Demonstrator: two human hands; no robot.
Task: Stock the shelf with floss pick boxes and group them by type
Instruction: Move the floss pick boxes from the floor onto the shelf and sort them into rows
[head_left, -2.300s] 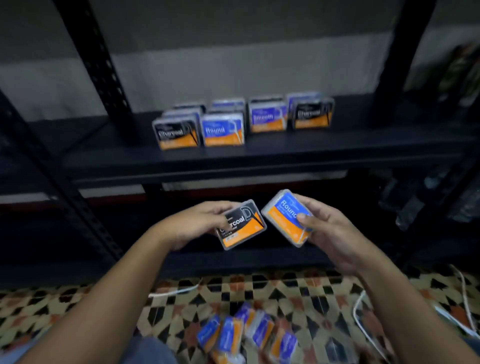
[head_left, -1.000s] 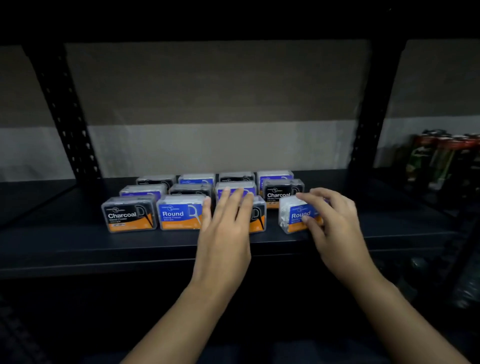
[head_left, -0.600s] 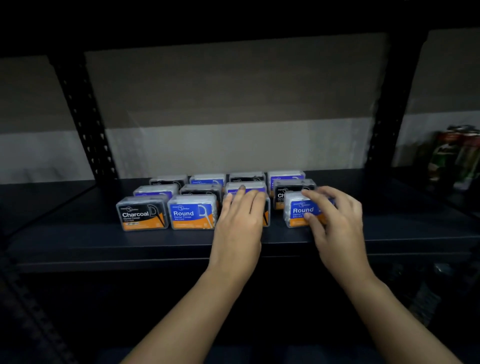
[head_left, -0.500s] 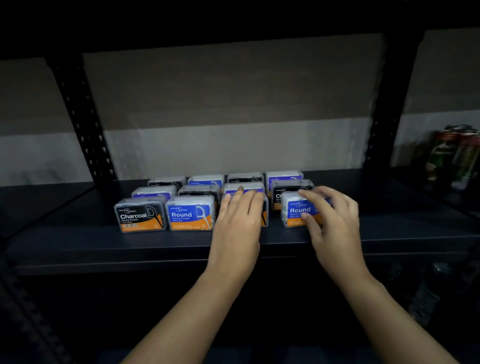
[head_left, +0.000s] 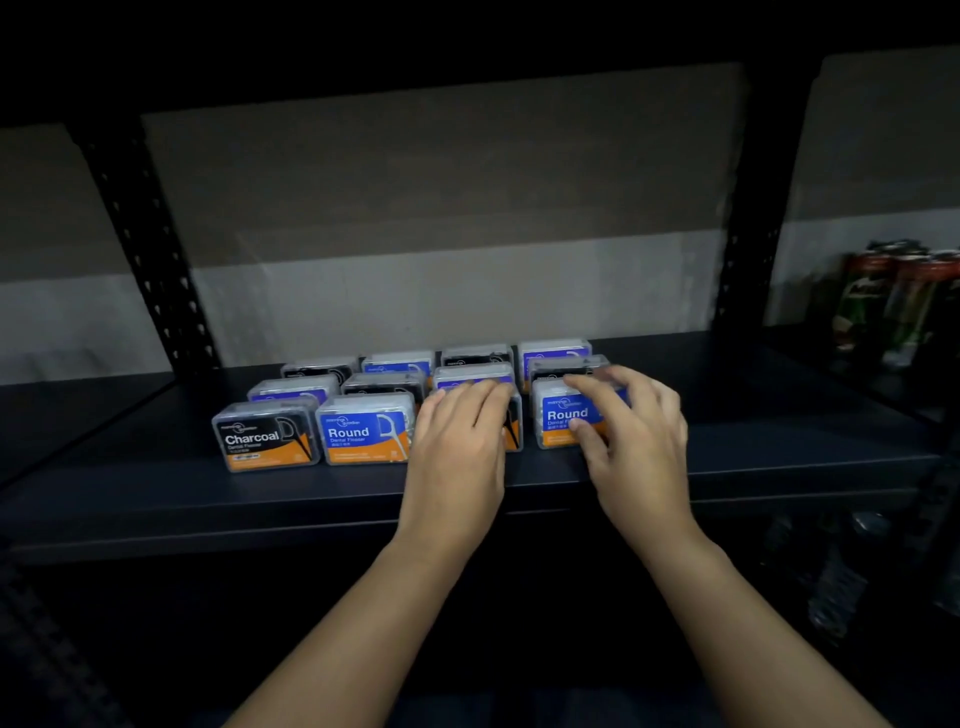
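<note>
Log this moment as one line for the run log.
left hand: flat on front-row box | right hand: pinching Round box | shelf: three rows, types mixed

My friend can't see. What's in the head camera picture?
Two bare hands, left hand and right hand, rest on small clear plastic floss pick boxes standing in rows on a dark metal shelf.

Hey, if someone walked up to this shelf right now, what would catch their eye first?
Probably the block of floss pick boxes in three rows on the dark shelf, blue Round and black Charcoal labels alternating like a checkerboard. Next, the two hands at the front row: the left hand lies flat over a black-labelled box, and the right hand touches the rightmost Round box.
</note>
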